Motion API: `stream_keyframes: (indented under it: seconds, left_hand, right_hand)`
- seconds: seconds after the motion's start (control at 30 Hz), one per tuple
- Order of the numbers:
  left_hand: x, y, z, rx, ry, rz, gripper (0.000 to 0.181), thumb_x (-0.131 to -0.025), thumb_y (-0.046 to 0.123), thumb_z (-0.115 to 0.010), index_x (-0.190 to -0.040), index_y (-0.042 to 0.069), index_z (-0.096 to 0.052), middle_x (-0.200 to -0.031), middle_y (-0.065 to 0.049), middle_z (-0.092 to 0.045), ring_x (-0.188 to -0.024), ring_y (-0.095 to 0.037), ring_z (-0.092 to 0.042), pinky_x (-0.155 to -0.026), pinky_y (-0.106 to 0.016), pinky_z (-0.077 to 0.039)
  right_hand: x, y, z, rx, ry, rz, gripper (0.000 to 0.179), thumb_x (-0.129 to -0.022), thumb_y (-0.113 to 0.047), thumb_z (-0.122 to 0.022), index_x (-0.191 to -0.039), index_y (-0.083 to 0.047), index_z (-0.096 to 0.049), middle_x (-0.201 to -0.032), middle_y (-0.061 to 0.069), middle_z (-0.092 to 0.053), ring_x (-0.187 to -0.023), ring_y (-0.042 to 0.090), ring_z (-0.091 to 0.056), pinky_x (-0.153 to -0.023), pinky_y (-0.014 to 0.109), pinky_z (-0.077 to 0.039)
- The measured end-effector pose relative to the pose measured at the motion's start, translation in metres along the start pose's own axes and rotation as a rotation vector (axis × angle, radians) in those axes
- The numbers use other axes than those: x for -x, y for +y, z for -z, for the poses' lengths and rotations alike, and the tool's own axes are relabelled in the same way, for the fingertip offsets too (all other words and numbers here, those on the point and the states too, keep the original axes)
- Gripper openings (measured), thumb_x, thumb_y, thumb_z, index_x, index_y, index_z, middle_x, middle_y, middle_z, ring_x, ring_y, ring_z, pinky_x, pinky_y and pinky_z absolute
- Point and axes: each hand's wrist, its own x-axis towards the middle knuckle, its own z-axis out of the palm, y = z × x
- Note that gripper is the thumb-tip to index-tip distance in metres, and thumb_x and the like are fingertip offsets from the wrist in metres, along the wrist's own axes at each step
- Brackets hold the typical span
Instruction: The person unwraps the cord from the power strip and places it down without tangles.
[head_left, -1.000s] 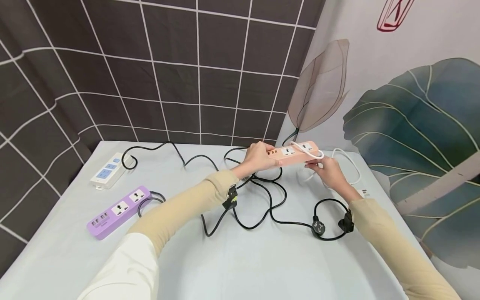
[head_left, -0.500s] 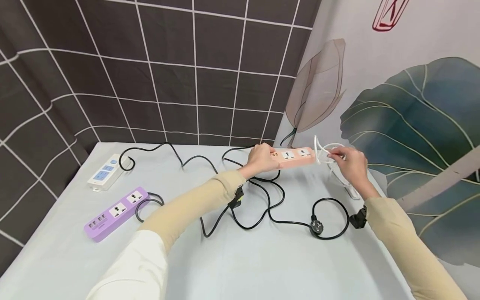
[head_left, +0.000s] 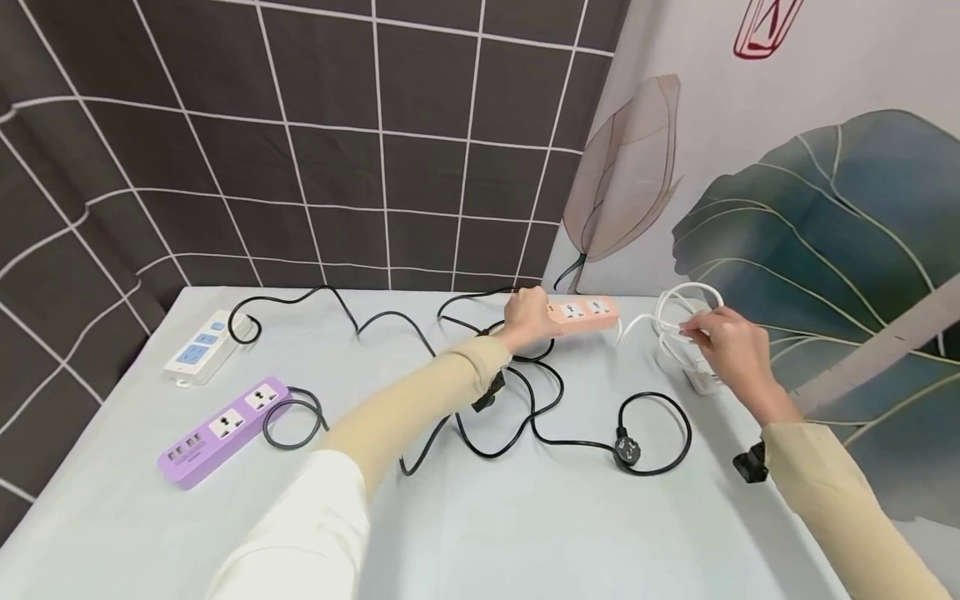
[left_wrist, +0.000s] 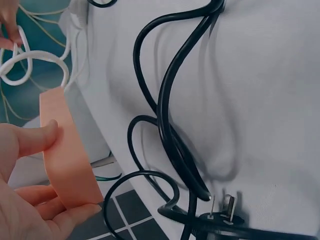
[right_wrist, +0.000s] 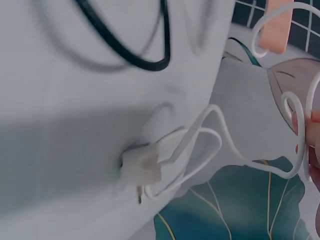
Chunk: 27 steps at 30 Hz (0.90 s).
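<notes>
My left hand [head_left: 527, 317] grips the left end of a peach-coloured power strip [head_left: 588, 314] at the back right of the table. In the left wrist view the thumb presses one side of the strip [left_wrist: 67, 150], with the fingers round the other. My right hand [head_left: 738, 354], off to the right, pinches the loops of the strip's white cord [head_left: 666, 321]. From these loops the cord runs to a white plug [right_wrist: 141, 166], which lies on the table near its right edge.
On the left of the table [head_left: 540, 525] lie a purple power strip [head_left: 225, 429] and a white one [head_left: 202, 348] with blue sockets. Black cords [head_left: 487, 456] sprawl across the middle, one ending in a black plug [head_left: 627, 451]. Dark checked cloth [head_left: 330, 167] hangs behind.
My right hand has moved right, drawing the white cord off the peach power strip into loops beside it. My left hand keeps hold of the strip, which now sits slightly lower.
</notes>
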Motion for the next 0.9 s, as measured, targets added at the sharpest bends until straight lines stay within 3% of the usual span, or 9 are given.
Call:
stream_keyframes:
  seconds: [0.13, 0.27, 0.37, 0.47, 0.6, 0.9]
  left_hand:
    - [-0.005, 0.002, -0.008, -0.056, -0.009, -0.038, 0.046, -0.077, 0.039, -0.076, -0.107, 0.005, -0.068, -0.101, -0.006, -0.072, -0.093, -0.019, -0.068, -0.072, -0.027, -0.054]
    - [-0.009, 0.003, -0.017, -0.084, -0.013, -0.051, 0.044, -0.079, 0.038, -0.074, -0.109, 0.005, -0.069, -0.102, -0.005, -0.072, -0.094, -0.020, -0.068, -0.075, -0.029, -0.055]
    - [-0.010, 0.005, -0.024, -0.063, -0.021, -0.041, 0.038, -0.080, 0.034, -0.074, -0.105, 0.006, -0.070, -0.102, -0.005, -0.072, -0.093, -0.019, -0.068, -0.075, -0.028, -0.054]
    - [-0.009, 0.008, -0.033, -0.044, -0.026, -0.038, 0.036, -0.080, 0.033, -0.074, -0.103, 0.007, -0.070, -0.101, -0.004, -0.072, -0.093, -0.018, -0.067, -0.075, -0.028, -0.053]
    - [-0.008, 0.013, -0.044, -0.054, -0.045, -0.050, 0.038, -0.080, 0.035, -0.074, -0.105, 0.007, -0.068, -0.100, -0.003, -0.072, -0.094, -0.017, -0.067, -0.075, -0.025, -0.052]
    - [-0.007, 0.025, -0.057, -0.056, -0.099, -0.086, 0.031, -0.082, 0.026, -0.074, -0.106, 0.008, -0.067, -0.103, -0.003, -0.071, -0.096, -0.015, -0.064, -0.080, -0.025, -0.051]
  right_hand:
    - [0.008, -0.002, 0.001, 0.063, -0.004, 0.111, 0.017, -0.065, 0.005, -0.080, -0.078, -0.004, -0.074, -0.065, 0.011, -0.068, -0.056, 0.027, -0.057, -0.041, 0.038, -0.040]
    - [0.016, -0.005, 0.000, 0.130, -0.026, 0.166, 0.016, -0.062, 0.002, -0.081, -0.073, -0.005, -0.074, -0.061, 0.010, -0.066, -0.053, 0.027, -0.056, -0.039, 0.037, -0.039]
    - [0.022, -0.007, 0.000, 0.178, -0.074, 0.146, 0.013, -0.062, -0.001, -0.081, -0.069, -0.008, -0.073, -0.058, 0.009, -0.065, -0.051, 0.026, -0.055, -0.038, 0.038, -0.037]
    - [0.027, -0.009, -0.001, 0.215, -0.178, 0.101, 0.011, -0.066, -0.001, -0.078, -0.066, -0.008, -0.071, -0.054, 0.010, -0.063, -0.047, 0.026, -0.053, -0.038, 0.041, -0.038]
    - [0.032, -0.010, -0.004, 0.232, -0.283, 0.072, 0.017, -0.068, 0.008, -0.070, -0.063, -0.007, -0.066, -0.052, 0.011, -0.060, -0.045, 0.025, -0.052, -0.039, 0.044, -0.040]
    - [0.034, -0.019, -0.013, 0.273, -0.269, 0.082, 0.020, -0.068, 0.016, -0.061, -0.069, -0.004, -0.066, -0.057, 0.013, -0.061, -0.050, 0.030, -0.055, -0.040, 0.044, -0.042]
